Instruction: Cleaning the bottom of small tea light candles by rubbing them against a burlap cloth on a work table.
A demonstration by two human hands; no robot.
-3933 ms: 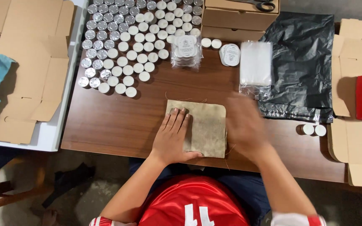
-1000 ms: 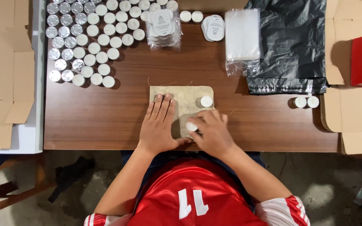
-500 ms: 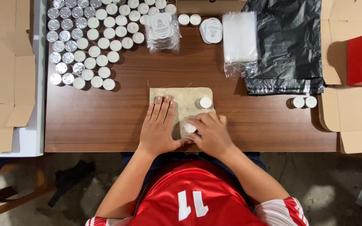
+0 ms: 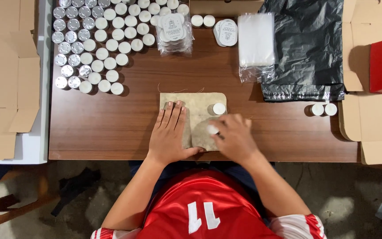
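A beige cloth lies on the brown table in front of me. My left hand lies flat on the cloth's left part, fingers spread. My right hand is closed around a small white tealight candle and presses it on the cloth. A second white tealight stands on the cloth's upper right corner, just beyond my right fingers.
Several rows of tealights fill the far left. A clear bag of round labels, a stack of clear bags and a black plastic bag lie at the back. Two tealights stand at right. Flat cardboard boxes flank the table.
Since the earliest frame two tealights have come onto the cloth. In the last second my right hand has shifted slightly with its candle; the left hand stays flat.
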